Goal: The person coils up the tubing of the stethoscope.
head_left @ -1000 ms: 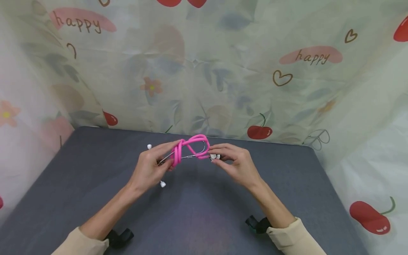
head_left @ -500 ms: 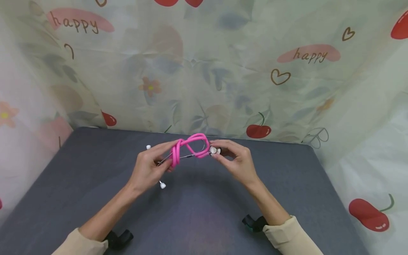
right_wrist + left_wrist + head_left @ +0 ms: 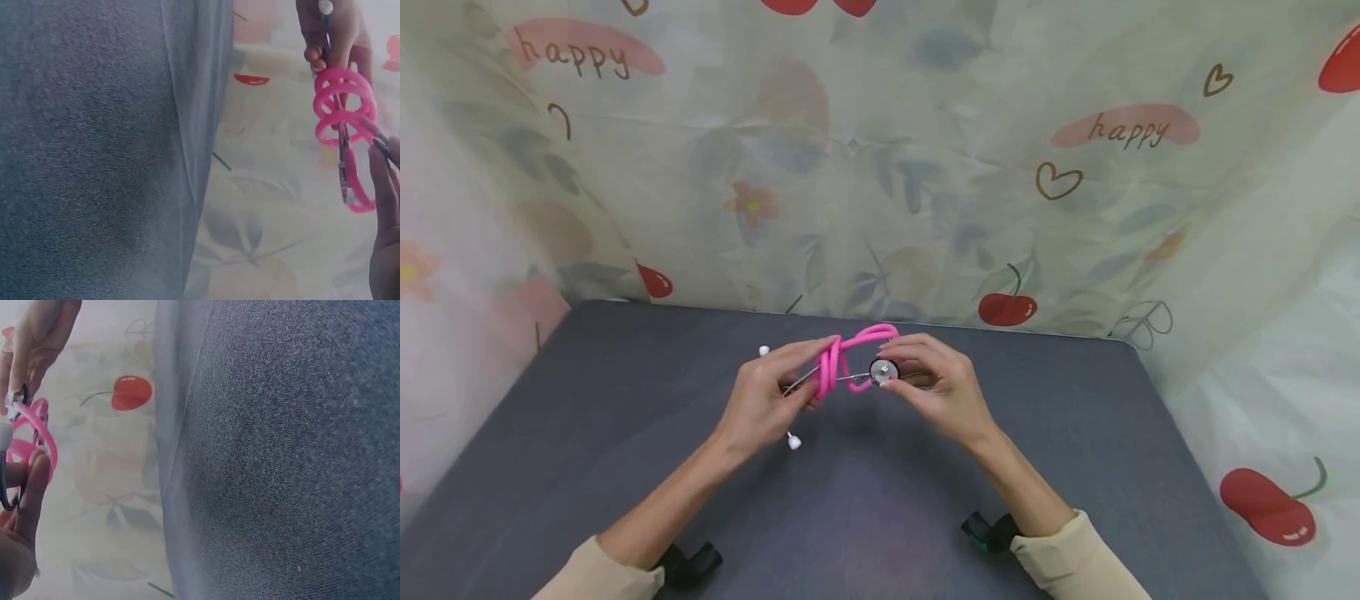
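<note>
Between the two hands, above the table, is a stethoscope with pink tubing point(image 3: 829, 367) wound in several coils around its metal tubes. My left hand point(image 3: 765, 398) pinches the coils and metal tubes between thumb and fingers; white eartips point(image 3: 794, 442) stick out beyond that hand. On the other side my right hand point(image 3: 942, 383) holds the round silver chest piece point(image 3: 883, 372) between thumb and fingers, its flat face turned up. In the right wrist view the pink coils point(image 3: 344, 94) circle the metal tube, with fingers at both ends.
A dark grey cloth-covered table point(image 3: 880, 517) lies below the hands. Behind it hangs a pale curtain point(image 3: 880, 167) printed with cherries, hearts and leaves. Black straps with camera mounts point(image 3: 692, 567) sit on both wrists by the beige sleeves.
The chest piece has turned so its round face shows, and it has shifted left towards the coils with my right hand. My left hand has moved slightly right, still holding the coils.
</note>
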A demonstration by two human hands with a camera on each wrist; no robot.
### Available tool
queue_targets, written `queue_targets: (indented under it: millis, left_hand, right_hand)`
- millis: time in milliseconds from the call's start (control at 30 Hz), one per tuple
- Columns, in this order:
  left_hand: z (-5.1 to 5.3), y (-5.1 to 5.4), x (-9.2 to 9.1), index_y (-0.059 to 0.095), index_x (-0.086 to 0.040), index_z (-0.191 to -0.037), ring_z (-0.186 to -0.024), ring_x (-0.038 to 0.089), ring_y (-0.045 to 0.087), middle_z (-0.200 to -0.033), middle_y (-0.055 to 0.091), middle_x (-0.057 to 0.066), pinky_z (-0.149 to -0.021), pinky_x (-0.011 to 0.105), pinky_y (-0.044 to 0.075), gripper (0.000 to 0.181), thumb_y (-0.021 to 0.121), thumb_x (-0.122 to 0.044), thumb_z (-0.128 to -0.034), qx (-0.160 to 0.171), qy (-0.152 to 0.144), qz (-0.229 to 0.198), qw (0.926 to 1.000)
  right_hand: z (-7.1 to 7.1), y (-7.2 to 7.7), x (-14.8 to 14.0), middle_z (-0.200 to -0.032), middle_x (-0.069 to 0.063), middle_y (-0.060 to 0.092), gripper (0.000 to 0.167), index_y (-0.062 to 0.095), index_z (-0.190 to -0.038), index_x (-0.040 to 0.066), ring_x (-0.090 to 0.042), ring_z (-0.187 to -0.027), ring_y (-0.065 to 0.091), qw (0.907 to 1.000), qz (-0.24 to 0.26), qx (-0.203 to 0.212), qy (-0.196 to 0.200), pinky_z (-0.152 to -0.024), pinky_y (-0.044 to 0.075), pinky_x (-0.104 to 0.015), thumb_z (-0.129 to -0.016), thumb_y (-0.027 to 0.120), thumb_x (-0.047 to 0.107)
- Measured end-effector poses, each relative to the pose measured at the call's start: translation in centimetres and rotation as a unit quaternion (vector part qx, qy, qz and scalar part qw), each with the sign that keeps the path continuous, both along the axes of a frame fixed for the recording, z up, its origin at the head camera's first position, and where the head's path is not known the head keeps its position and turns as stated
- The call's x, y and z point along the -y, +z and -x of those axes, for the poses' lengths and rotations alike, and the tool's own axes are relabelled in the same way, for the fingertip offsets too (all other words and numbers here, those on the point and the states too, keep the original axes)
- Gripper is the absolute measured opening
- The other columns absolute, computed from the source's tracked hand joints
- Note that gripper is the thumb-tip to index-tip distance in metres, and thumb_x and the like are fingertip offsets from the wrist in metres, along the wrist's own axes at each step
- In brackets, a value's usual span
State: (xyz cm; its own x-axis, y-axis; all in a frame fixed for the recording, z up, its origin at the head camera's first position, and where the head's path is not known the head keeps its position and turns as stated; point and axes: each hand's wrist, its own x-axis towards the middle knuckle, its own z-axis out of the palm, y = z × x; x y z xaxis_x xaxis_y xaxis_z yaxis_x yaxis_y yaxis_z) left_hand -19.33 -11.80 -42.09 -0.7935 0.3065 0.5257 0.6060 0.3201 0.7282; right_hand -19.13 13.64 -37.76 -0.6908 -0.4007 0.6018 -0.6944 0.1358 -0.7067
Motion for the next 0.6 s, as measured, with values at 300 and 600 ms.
queue_targets:
  millis: [300,600]
  left_hand:
    - [-0.3,0.1,-0.1,0.060,-0.019,-0.139,-0.067,0.005,0.067,-0.130,0.061,0.004,-0.058,0.024,0.057,0.061,0.073,0.008,-0.0852,-0.009,-0.008,0.001,0.9999]
    - [-0.3,-0.3,0.1,0.062,-0.016,-0.137,-0.065,0.006,0.067,-0.128,0.063,0.005,-0.056,0.025,0.056,0.059,0.072,0.010,-0.0844,-0.011,-0.012,-0.014,0.9998]
  right_hand:
    - [1.3,-2.9,0.1,-0.093,-0.009,0.073,0.033,0.075,-0.109,0.000,-0.017,-0.078,0.071,0.9941,0.011,-0.047,-0.097,-0.068,0.058,-0.027,-0.077,0.083,-0.001]
    - [1.5,-4.0,0.4,-0.097,-0.014,0.058,0.038,0.068,-0.108,0.004,-0.020,-0.077,0.055,0.9825,0.027,-0.052,-0.177,-0.066,0.050,-0.029,-0.074,0.087,0.004]
